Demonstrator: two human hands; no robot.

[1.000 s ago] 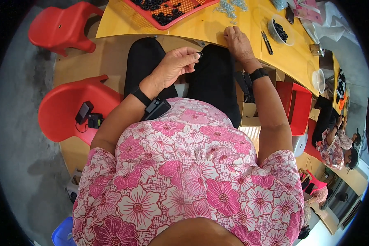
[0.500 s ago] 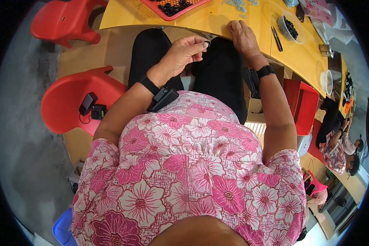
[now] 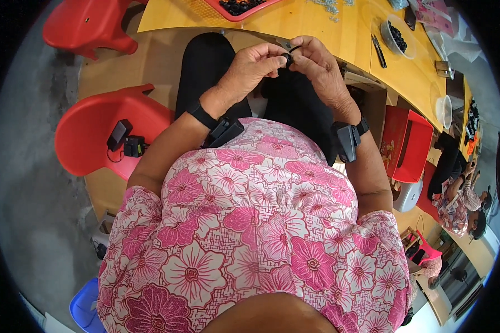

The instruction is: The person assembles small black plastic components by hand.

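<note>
My left hand pinches a small round black part between thumb and fingertips, over my lap just off the table's edge. Close against it, my right hand has its fingers closed on a thin, curved black piece. Whether the thin piece joins the round part is too small to tell. Beyond the hands, on the yellow table, a red tray holds several black parts. Small clear pieces lie scattered to its right.
A slim black tool lies beside a clear bowl of black pieces at right. Red chairs stand at left, one carrying black devices. A red box is below the table at right. Other people sit further right.
My right hand has left the table's edge and come left and nearer, meeting my left hand. It now grips a thin black piece. My left hand has hardly moved.
</note>
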